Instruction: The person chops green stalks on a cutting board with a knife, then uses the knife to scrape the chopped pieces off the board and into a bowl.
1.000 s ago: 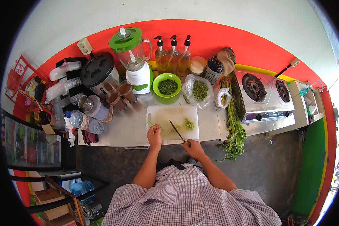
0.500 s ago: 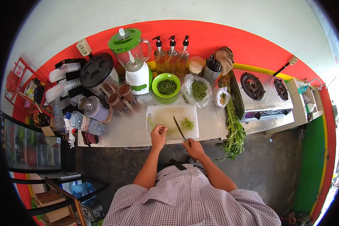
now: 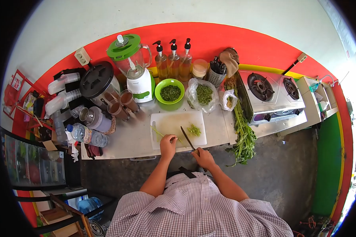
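My left hand (image 3: pixel 168 144) is closed at the near edge of a white cutting board (image 3: pixel 166 117), pinching a thin green stem (image 3: pixel 157 132) that lies slantwise across the board. In my right hand (image 3: pixel 204 157) is the handle of a knife (image 3: pixel 187 136). Its dark blade points away from me over the board, between the stem and a small pile of chopped green stems (image 3: pixel 194 129). Fingers of both hands are wrapped round and partly hidden.
Behind the board stand a green bowl (image 3: pixel 170 105) of chopped greens, a plastic bag (image 3: pixel 192 89) of greens and a blender (image 3: pixel 141 85). Leafy stalks (image 3: pixel 244 140) hang over the counter's front edge beside a gas stove (image 3: pixel 271 94). Cups of brown drink (image 3: pixel 118 110) and a water bottle (image 3: pixel 88 135) are left.
The view has shifted slightly. My left hand has moved a little to the right on the board with the stem. The knife's tip has drawn slightly nearer to me.
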A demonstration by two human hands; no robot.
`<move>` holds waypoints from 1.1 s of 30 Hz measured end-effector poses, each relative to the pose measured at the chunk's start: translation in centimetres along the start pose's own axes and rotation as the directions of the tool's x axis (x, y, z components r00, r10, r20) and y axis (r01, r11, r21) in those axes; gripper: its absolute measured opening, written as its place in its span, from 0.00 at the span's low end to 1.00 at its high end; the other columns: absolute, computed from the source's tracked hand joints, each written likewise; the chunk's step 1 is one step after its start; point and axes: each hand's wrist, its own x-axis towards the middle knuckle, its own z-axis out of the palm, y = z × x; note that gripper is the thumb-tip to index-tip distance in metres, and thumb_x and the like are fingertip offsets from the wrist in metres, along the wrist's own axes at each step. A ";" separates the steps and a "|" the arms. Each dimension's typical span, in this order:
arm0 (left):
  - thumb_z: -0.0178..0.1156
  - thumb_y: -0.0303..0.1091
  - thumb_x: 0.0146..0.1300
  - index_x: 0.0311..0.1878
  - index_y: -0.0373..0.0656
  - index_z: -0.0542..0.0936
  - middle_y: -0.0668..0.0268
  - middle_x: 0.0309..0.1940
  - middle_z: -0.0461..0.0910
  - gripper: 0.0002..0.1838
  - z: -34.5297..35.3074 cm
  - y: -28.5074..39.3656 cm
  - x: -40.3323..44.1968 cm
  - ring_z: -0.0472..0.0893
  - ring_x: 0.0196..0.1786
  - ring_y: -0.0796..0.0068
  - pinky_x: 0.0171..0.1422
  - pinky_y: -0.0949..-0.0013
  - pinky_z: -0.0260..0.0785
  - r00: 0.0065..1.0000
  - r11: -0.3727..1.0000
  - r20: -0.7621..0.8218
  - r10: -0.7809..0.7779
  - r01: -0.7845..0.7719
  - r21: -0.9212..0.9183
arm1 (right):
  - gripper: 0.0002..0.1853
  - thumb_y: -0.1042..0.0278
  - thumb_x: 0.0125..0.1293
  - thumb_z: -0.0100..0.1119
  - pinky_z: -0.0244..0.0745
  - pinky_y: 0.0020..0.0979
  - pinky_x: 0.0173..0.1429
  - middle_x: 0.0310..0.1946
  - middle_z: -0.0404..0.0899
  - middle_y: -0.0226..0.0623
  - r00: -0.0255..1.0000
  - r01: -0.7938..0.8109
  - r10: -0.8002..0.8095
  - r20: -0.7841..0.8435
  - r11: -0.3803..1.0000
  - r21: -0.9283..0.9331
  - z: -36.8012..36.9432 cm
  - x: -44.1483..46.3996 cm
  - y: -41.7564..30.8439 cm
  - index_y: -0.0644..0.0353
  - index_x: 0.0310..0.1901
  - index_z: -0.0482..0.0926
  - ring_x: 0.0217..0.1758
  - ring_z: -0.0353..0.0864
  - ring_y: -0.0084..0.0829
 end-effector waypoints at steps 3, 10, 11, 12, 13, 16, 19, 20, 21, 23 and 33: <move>0.68 0.23 0.61 0.39 0.34 0.86 0.55 0.36 0.84 0.05 0.2 0.6 0.4 0.85 0.35 0.62 0.43 0.63 0.78 1.000 0.997 0.026 -0.002 0.004 -0.081 | 0.25 0.45 0.70 0.60 0.78 0.55 0.48 0.35 0.85 0.59 0.994 -0.077 0.075 -0.084 0.997 -0.022 -0.2 -0.1 -0.1 0.66 0.44 0.80 0.41 0.85 0.60; 0.70 0.25 0.59 0.49 0.39 0.84 0.57 0.42 0.83 0.14 0.7 2.0 0.3 0.82 0.49 0.54 0.57 0.55 0.74 0.970 0.968 0.106 0.217 -0.227 0.104 | 0.21 0.48 0.70 0.62 0.79 0.49 0.42 0.24 0.83 0.49 0.982 -0.060 0.076 -0.171 0.993 0.098 0.6 0.3 0.9 0.64 0.39 0.79 0.33 0.86 0.53; 0.71 0.26 0.58 0.51 0.40 0.82 0.57 0.44 0.83 0.17 0.6 2.2 0.1 0.80 0.51 0.52 0.59 0.54 0.73 0.979 0.963 0.061 0.196 -0.204 0.177 | 0.21 0.49 0.70 0.62 0.79 0.48 0.41 0.22 0.83 0.47 0.984 -0.026 0.044 -0.172 0.994 0.104 0.6 0.2 0.9 0.64 0.38 0.79 0.31 0.86 0.52; 0.72 0.28 0.57 0.53 0.40 0.81 0.58 0.46 0.82 0.19 0.4 2.6 0.0 0.79 0.53 0.50 0.60 0.52 0.72 0.984 0.952 0.014 0.179 -0.177 0.248 | 0.21 0.49 0.70 0.62 0.79 0.48 0.41 0.22 0.83 0.47 0.983 -0.031 0.050 -0.176 0.994 0.106 0.3 0.0 0.8 0.64 0.38 0.79 0.31 0.86 0.52; 0.72 0.28 0.57 0.53 0.40 0.81 0.58 0.46 0.82 0.19 0.4 3.1 -0.2 0.79 0.53 0.50 0.60 0.52 0.72 0.983 0.952 0.019 0.183 -0.182 0.246 | 0.22 0.48 0.70 0.61 0.78 0.52 0.44 0.29 0.84 0.52 0.990 -0.045 0.058 -0.132 0.994 0.102 0.1 -0.1 0.7 0.64 0.41 0.79 0.36 0.85 0.56; 0.73 0.30 0.56 0.52 0.40 0.78 0.57 0.49 0.80 0.21 0.5 3.8 -0.8 0.78 0.50 0.48 0.57 0.52 0.73 0.986 0.955 0.161 -0.053 0.003 0.296 | 0.23 0.46 0.70 0.60 0.78 0.56 0.47 0.35 0.85 0.57 0.994 -0.059 0.066 -0.087 0.994 0.090 -0.4 -0.3 0.2 0.64 0.43 0.80 0.41 0.84 0.60; 0.72 0.28 0.57 0.51 0.40 0.78 0.57 0.45 0.80 0.19 1.0 2.9 -1.0 0.79 0.51 0.49 0.56 0.51 0.73 0.980 0.949 0.194 -0.049 -0.015 0.316 | 0.23 0.46 0.70 0.61 0.78 0.54 0.47 0.34 0.85 0.57 0.993 -0.039 0.044 -0.106 0.998 0.049 -0.2 -0.6 0.1 0.64 0.44 0.80 0.40 0.85 0.59; 0.71 0.26 0.57 0.51 0.40 0.78 0.57 0.44 0.81 0.18 1.1 2.4 -0.8 0.79 0.50 0.49 0.56 0.52 0.73 0.981 0.963 0.185 -0.050 -0.001 0.269 | 0.23 0.47 0.70 0.62 0.79 0.52 0.47 0.33 0.85 0.56 0.991 -0.018 0.020 -0.129 1.000 0.017 -0.1 -0.6 0.1 0.66 0.44 0.80 0.40 0.85 0.58; 0.70 0.24 0.57 0.51 0.40 0.79 0.56 0.43 0.81 0.18 1.1 1.9 -0.6 0.80 0.50 0.50 0.55 0.52 0.73 0.983 0.975 0.175 -0.051 0.011 0.222 | 0.23 0.47 0.70 0.62 0.79 0.52 0.47 0.33 0.85 0.56 0.992 -0.016 0.018 -0.128 1.000 0.017 -0.2 -0.6 0.1 0.66 0.44 0.80 0.40 0.85 0.58; 0.69 0.21 0.57 0.50 0.40 0.79 0.56 0.42 0.81 0.17 1.1 1.0 -0.2 0.80 0.50 0.50 0.55 0.52 0.73 0.980 0.986 0.181 -0.080 0.051 0.160 | 0.24 0.46 0.70 0.61 0.78 0.54 0.49 0.35 0.85 0.58 0.996 -0.047 0.049 -0.068 0.998 0.035 -0.3 -0.7 0.2 0.65 0.47 0.81 0.41 0.85 0.59; 0.66 0.16 0.55 0.49 0.38 0.83 0.54 0.45 0.81 0.17 1.3 1.2 0.7 0.82 0.46 0.50 0.52 0.53 0.74 0.984 0.982 0.114 0.134 -0.148 0.120 | 0.26 0.42 0.72 0.55 0.78 0.57 0.50 0.37 0.85 0.57 0.998 -0.009 0.005 -0.058 0.998 -0.065 0.2 -1.0 0.0 0.63 0.48 0.79 0.43 0.85 0.59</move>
